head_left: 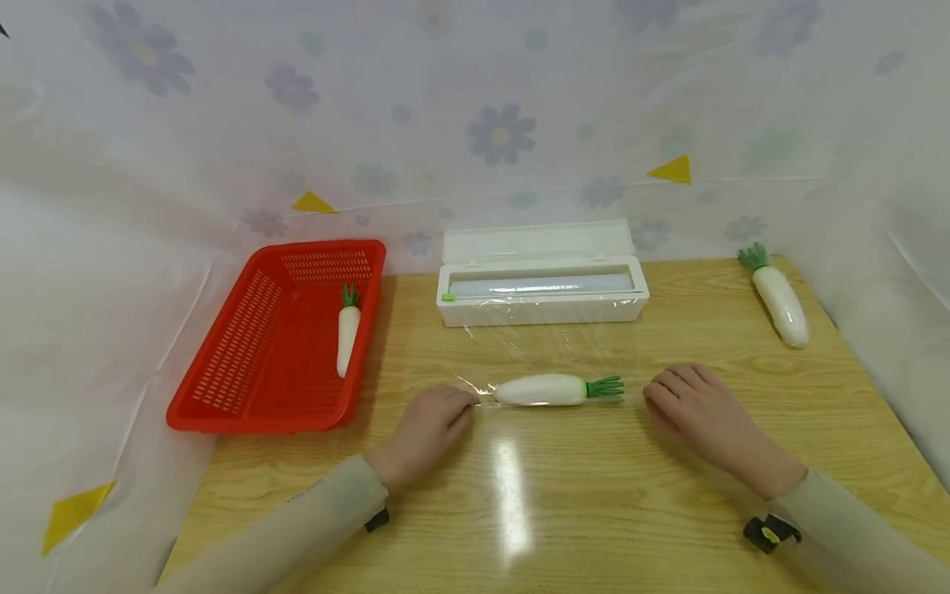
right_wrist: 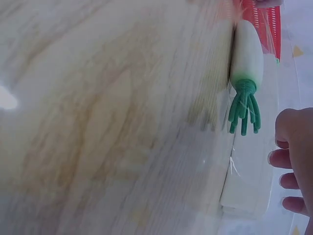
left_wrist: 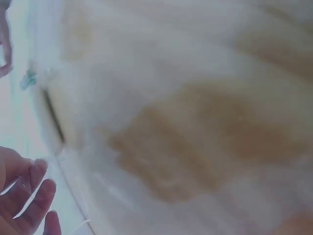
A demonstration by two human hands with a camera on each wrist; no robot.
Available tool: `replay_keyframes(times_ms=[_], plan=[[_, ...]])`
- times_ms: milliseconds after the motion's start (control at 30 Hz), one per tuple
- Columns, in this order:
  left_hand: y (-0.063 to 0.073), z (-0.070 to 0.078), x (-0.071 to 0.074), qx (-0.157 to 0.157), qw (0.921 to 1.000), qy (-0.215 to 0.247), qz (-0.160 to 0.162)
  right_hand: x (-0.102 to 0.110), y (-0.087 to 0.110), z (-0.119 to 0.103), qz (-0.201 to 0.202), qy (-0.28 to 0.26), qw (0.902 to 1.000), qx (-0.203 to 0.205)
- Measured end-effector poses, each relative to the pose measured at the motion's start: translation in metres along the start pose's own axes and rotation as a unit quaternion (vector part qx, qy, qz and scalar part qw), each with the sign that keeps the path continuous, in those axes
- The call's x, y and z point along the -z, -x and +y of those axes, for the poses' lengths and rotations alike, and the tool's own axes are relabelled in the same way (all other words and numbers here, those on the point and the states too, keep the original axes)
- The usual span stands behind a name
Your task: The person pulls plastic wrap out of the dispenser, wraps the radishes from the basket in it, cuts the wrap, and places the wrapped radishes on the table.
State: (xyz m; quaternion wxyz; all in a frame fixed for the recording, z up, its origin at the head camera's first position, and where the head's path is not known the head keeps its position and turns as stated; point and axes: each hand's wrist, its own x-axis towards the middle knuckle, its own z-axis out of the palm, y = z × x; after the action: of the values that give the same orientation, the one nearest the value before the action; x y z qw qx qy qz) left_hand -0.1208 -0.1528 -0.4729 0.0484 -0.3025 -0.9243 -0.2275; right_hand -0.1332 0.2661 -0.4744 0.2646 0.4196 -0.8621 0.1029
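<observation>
A white toy radish point(head_left: 540, 390) with a green top lies crosswise on the table, with clear cling film point(head_left: 519, 342) over and around it. My left hand point(head_left: 434, 429) is at its pointed end and pinches a gathered edge of the film; in the left wrist view, film glints between thumb and fingers point(left_wrist: 36, 208). My right hand point(head_left: 698, 421) is just right of the green leaves, fingers loosely curled and spaced apart, with nothing visible in them. Behind the radish, the film comes out of a white dispenser box point(head_left: 542, 312) whose lid stands up.
A red plastic basket point(head_left: 260, 425) stands at the left, holding a smaller white radish point(head_left: 347, 340). Another white radish point(head_left: 782, 305) lies at the far right of the wooden table point(head_left: 594, 511). A flowered curtain point(head_left: 416, 107) hangs around the back and sides.
</observation>
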Motion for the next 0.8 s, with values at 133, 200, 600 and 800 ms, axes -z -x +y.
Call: replay_keyframes(times_ms=[133, 200, 600, 800], plan=[[-0.011, -0.002, 0.009, 0.045, 0.9977, 0.050, -0.003, -0.004, -0.003, 0.005, 0.010, 0.002, 0.9999, 0.001], [-0.015, -0.002, 0.012, 0.068, 0.9947, 0.077, -0.007, -0.005, -0.006, 0.007, 0.011, 0.004, 0.9999, -0.001], [-0.033, -0.014, 0.005, 0.181, 0.9611, 0.208, 0.002, -0.015, -0.018, 0.022, -0.030, -0.008, 0.9991, -0.028], [-0.037, -0.020, -0.001, 0.208, 0.9530, 0.221, 0.011, -0.020, -0.022, 0.026, -0.071, -0.026, 0.9939, -0.080]])
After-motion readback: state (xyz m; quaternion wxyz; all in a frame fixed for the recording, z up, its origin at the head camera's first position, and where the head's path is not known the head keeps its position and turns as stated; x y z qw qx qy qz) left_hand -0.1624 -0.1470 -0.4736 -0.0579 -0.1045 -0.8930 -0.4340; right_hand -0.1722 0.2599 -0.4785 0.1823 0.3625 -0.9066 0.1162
